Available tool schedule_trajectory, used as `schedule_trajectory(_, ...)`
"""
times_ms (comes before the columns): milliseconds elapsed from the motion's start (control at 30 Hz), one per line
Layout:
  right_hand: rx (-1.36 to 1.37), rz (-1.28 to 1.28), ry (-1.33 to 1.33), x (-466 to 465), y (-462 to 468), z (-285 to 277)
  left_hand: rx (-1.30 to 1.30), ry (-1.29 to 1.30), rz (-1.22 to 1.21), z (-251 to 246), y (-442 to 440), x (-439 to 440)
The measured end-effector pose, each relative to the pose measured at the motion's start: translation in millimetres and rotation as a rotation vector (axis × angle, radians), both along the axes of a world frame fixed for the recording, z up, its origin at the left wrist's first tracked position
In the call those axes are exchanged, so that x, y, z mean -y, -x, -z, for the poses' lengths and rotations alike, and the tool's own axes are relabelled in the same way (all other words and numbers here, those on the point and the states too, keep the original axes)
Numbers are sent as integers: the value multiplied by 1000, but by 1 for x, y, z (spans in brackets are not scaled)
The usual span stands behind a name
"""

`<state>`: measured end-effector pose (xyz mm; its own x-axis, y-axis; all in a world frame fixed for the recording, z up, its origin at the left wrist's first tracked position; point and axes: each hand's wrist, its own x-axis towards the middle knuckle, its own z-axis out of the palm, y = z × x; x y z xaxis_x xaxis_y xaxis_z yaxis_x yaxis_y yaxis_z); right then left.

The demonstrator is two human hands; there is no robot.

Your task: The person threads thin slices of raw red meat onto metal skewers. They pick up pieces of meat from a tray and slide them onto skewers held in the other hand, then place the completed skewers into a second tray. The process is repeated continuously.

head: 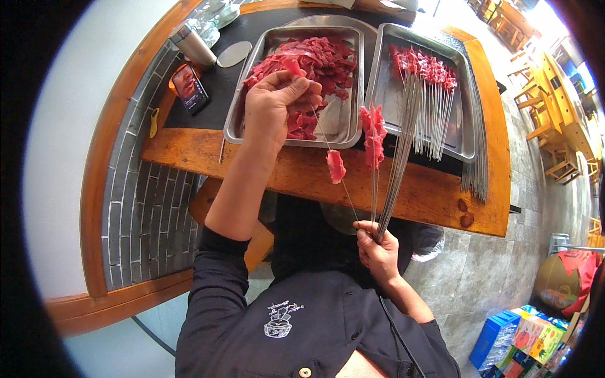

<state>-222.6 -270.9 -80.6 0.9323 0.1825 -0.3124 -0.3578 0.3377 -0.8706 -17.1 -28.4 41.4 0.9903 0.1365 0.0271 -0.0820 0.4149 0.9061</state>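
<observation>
My left hand [283,97] pinches a slice of raw red meat [293,66] over the left metal tray [338,127]. From those fingers a thin metal skewer [349,194] runs down to my right hand [378,250], with one meat piece [336,166] threaded midway. My right hand grips the lower ends of this skewer, a thick bundle of metal skewers [399,156] and a few skewers carrying bunched meat [373,137]. Beneath my left hand, a heap of sliced raw meat [314,59] lies in the left tray. Whether the skewer tip pierces the pinched slice is hidden by my fingers.
In the right metal tray [468,113] lie finished rows of meat skewers [432,71]. More bare skewers [476,175] lie along the wooden table edge [491,141]. A phone [190,89], a steel tumbler [193,45] and a round lid [234,54] stand or lie at left.
</observation>
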Motion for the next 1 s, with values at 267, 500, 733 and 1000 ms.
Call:
schedule_trajectory(267, -16, 9, -5, -1, 0, -1, 4, -97, 6, -4, 7, 1)
schedule_trajectory(500, -35, 14, -35, -1, 1, -1, -102, -42, 104, 1, 5, -5)
schedule_trajectory(733, 3, 20, -40, -4, 1, 2, -89, -9, 57, 8, 12, 4)
schedule_trajectory(1000, -13, 22, -13, -4, 0, 0, -121, 45, 11, -1, 16, 4)
